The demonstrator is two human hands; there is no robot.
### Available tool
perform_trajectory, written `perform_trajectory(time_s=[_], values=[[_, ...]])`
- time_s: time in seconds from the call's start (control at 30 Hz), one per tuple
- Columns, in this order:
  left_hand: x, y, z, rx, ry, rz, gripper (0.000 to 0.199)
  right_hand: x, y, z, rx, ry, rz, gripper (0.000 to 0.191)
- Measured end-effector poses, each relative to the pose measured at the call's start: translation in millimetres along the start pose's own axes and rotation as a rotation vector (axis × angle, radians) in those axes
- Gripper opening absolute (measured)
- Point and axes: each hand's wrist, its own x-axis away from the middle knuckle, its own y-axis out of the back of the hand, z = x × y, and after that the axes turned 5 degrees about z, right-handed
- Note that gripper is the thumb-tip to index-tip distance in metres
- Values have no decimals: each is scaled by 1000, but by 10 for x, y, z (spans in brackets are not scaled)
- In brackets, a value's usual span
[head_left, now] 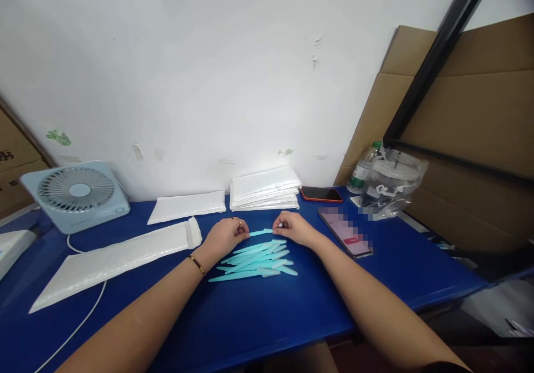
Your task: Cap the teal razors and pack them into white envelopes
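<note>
Head view: we record a blue tabletop (254, 323) bounded behind by a white wall (250, 84), its near edge running below the forearms. Between that edge and the pile of turquoise eyebrow razors (242, 275) we find a broad strip of bare surface.

We note both hands palm-down behind the pile, forearms angled inward. The left hand (225, 237) pinches one end of a single razor (261, 232); the right hand (295, 228) is closed, thumb to fingers, at its other end. Both grips are narrow. The piled razors lie just in front, mostly lengthwise left to right.

Immediately left, the long white pouch (125, 253) limits sideways movement; its end sits just beside the left hand. Behind stands a stack of white pouches (267, 187). To the right we log a pink-screened phone (344, 231), near the right wrist, and an orange-edged phone (321, 194) farther back.
</note>
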Motion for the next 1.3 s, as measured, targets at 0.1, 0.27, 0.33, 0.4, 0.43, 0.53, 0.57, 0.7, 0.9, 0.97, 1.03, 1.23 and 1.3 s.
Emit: perform_trajectory(time_s=[0.1,0.27,0.33,0.4,0.43,0.53,0.57,0.7,0.9,0.97,1.03,1.23,1.3], values=[[-17,-16,65,-35,18,-34,14,-26,2,-43,15,-28,-34,11],[6,30,141,-96,37,-82,16,30,88,-78,41,-56,-78,16],[37,56,124,-96,18,-111,19,94,148,-57,-15,-26,-66,21],[75,71,80,-50,-14,-91,21,157,197,-19,-82,14,17,23],[95,71,51,-17,-34,-57,22,181,210,3,-103,34,73,24],[144,48,-34,54,-81,54,22,205,190,61,-106,74,156,25],[154,36,-56,61,-90,76,21,198,167,74,-100,76,150,23],[137,-11,-82,-4,-94,80,20,144,64,75,-73,46,84,18],[67,16,38,-164,-40,16,20,102,68,-37,41,-13,-32,11],[75,51,66,-163,-33,0,19,116,100,-42,47,-33,-76,13],[101,81,57,-145,-37,-15,19,143,125,1,-3,0,-82,18],[217,112,-124,27,-80,102,28,206,134,202,-101,177,182,29],[239,107,-169,27,-121,151,28,206,122,213,-91,166,207,27]])
